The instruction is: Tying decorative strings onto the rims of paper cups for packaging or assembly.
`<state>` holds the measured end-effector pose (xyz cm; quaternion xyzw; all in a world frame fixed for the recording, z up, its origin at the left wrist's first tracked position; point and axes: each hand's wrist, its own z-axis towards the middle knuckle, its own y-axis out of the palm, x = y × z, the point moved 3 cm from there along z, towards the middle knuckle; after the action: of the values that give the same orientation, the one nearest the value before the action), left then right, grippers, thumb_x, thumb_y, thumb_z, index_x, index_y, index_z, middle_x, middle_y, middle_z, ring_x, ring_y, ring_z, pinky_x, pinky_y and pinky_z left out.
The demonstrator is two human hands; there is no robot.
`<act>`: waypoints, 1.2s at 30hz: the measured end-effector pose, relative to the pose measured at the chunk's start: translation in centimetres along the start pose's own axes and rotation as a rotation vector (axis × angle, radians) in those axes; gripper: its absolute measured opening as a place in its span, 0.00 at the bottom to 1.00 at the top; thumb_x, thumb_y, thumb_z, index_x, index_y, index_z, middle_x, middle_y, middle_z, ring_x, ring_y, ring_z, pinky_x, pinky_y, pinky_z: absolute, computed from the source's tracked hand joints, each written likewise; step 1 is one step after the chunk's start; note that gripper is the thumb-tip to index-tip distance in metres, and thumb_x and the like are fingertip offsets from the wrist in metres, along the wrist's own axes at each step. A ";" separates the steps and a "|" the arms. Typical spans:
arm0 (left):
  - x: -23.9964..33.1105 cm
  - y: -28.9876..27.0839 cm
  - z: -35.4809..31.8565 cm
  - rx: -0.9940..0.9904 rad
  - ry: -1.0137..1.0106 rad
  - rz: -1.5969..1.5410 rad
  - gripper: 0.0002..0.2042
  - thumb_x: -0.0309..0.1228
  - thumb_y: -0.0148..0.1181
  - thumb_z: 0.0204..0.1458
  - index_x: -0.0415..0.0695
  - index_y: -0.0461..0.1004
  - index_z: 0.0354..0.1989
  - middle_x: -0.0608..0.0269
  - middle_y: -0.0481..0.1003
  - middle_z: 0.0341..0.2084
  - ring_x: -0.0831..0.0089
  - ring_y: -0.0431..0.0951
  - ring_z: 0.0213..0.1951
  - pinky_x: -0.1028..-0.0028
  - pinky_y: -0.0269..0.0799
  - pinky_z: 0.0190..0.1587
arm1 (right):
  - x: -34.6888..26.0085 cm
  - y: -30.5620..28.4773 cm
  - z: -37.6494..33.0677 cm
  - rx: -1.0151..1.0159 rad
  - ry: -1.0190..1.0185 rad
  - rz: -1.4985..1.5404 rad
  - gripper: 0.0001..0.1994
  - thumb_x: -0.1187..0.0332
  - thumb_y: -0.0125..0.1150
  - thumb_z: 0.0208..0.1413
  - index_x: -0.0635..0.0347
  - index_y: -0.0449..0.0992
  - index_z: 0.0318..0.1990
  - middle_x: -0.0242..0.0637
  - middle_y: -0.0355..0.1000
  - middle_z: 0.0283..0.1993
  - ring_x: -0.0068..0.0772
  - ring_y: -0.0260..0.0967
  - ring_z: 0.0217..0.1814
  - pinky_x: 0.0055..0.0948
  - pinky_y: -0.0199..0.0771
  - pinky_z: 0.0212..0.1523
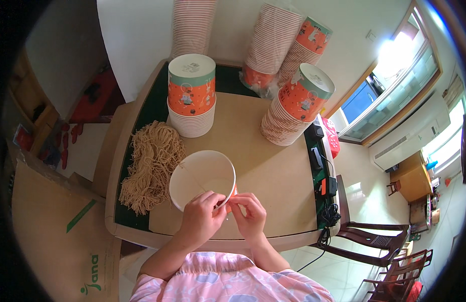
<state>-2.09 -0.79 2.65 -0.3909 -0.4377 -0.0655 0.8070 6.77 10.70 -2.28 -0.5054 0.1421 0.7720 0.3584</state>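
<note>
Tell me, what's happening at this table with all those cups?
A person in a pink top holds a white-lined paper cup at its near rim with both hands: the left hand grips the rim, the right hand pinches beside it. A thin string runs across the cup's mouth. A heap of tan strings lies to the left, and stacks of orange cups stand behind.

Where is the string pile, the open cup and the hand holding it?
String pile (152, 168), head view: middle of the bundle.
Open cup (192, 173), head view: inner wall.
Left hand (201, 219), head view: back of hand.
</note>
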 end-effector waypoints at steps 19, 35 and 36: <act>0.1 0.5 -0.1 -0.045 0.031 -0.001 0.08 0.24 0.63 0.43 0.41 0.73 0.32 0.59 0.74 0.26 0.61 0.76 0.31 0.65 0.73 0.33 | 0.1 -0.6 -0.5 -0.034 0.118 0.018 0.09 0.87 0.60 0.49 0.69 0.71 0.37 0.37 0.71 0.36 0.25 0.72 0.40 0.21 0.75 0.44; 0.4 0.4 0.0 -0.007 0.043 -0.012 0.07 0.22 0.62 0.43 0.40 0.73 0.31 0.56 0.73 0.24 0.58 0.77 0.30 0.64 0.71 0.32 | -0.2 -0.8 -0.2 -0.064 -0.032 -0.115 0.09 0.87 0.62 0.46 0.68 0.75 0.35 0.40 0.72 0.37 0.27 0.72 0.39 0.21 0.74 0.40; 0.4 0.4 0.0 -0.007 0.043 -0.012 0.07 0.22 0.62 0.43 0.40 0.73 0.31 0.56 0.73 0.24 0.58 0.77 0.30 0.64 0.71 0.32 | -0.1 -0.8 -0.3 -0.055 -0.019 -0.094 0.08 0.87 0.62 0.46 0.68 0.75 0.35 0.40 0.72 0.37 0.26 0.72 0.39 0.21 0.74 0.40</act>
<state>-1.64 -0.42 2.66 -0.3897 -0.4224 -0.0805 0.8144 7.54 11.03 -2.18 -0.5138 0.0935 0.7626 0.3818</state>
